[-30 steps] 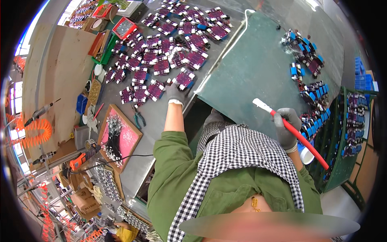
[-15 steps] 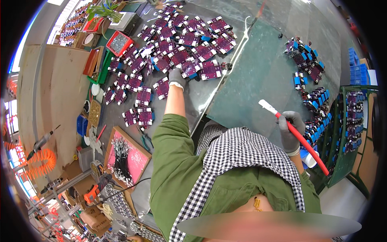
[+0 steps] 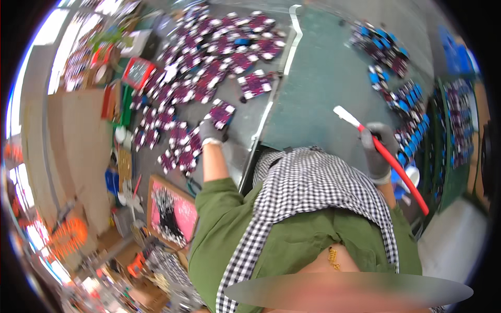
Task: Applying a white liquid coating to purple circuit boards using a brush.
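My left hand, in a grey glove, is closed on the near edge of a purple circuit board with white connectors. The board is just in front of the heap of similar purple circuit boards on the grey table; blur hides the exact grip. On the right, my gloved right hand is wrapped around a long red-handled brush. Its flat white tip points up and left over the green mat, while the handle's end slants down toward the lower right.
Blue-and-black boards lie in a curved row at the right, beside a green rack of more boards. Left of the heap stand a red bin and a green bin. A box with pink lining holds dark wires near my left arm.
My left hand has drawn back toward me and left, bringing a purple circuit board away from the heap. My right hand keeps the brush nearly in place. The whole view has shifted slightly.
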Available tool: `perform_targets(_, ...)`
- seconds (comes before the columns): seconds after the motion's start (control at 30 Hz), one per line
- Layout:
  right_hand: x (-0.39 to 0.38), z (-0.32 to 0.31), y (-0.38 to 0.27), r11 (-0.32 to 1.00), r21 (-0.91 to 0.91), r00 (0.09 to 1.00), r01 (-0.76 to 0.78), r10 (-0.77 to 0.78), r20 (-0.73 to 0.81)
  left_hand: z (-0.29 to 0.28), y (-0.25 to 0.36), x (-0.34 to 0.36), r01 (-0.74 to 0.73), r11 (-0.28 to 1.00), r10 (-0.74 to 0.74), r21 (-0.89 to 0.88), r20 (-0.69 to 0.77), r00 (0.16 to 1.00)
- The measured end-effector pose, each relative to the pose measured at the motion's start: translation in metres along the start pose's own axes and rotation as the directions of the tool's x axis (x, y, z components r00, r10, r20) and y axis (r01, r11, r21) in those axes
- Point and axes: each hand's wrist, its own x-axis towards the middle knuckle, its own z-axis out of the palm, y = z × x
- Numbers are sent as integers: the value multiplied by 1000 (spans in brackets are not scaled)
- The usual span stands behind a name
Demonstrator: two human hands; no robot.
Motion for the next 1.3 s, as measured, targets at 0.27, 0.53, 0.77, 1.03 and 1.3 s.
perform_targets(0.27, -25, -30, 53, 982, -188, 934, -12, -56, -352, -57, 201, 0, -264, 955, 149, -137, -548, 823)
perform_targets(0.53, -121, -93, 108, 900, -208, 675, -382, 118, -728, 124, 418, 81, -920, 392, 919, -27, 69, 389)
perform_targets(0.77, -195, -201, 160, 689, -549, 797, -473, 70, -600, 194, 497, 102, -751, 623, 697, 217, 280, 660)
perform_targets(1.03, -208, -241, 259, 677, -733, 990, -60, -55, -132, 173, 448, 10, -524, 652, 451, 548, 275, 849)
perform_targets(1.3, -184, -250, 218, 999, 14, 912, -45, 46, -407, 113, 385, -108, 503, 300, 310, -811, 581, 752)
